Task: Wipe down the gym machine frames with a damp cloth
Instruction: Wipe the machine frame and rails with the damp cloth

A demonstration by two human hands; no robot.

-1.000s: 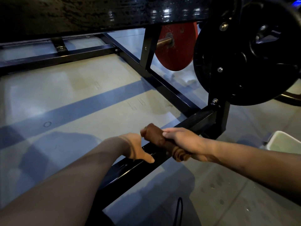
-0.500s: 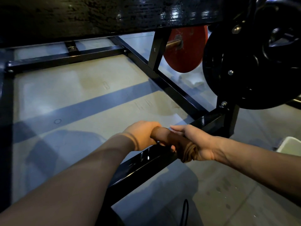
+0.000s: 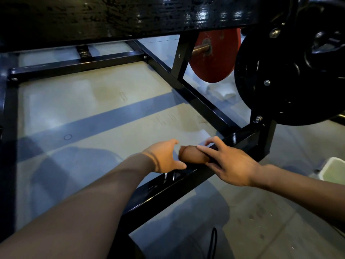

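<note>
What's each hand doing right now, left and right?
Left hand: open, fingers spread beside the cloth, holding nothing.
Right hand: open, straight fingers resting on the rolled cloth on the frame.

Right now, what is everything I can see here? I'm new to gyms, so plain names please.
Cloth: one, brown, rolled up, lying on the near frame bar between the two hands.
Frame: one, black metal bars, forming a rectangle on the floor.
Black weight plate: one, upper right, mounted on the frame.
Red weight plate: one, behind the black one, on a metal rod.
Tub: one, pale, far right edge on the floor.
Floor: pale grey, with a darker stripe.
Cord: one, black, bottom centre.
Left hand: fingers spread, just left of the cloth.
Right hand: fingers lying over the cloth.
</note>
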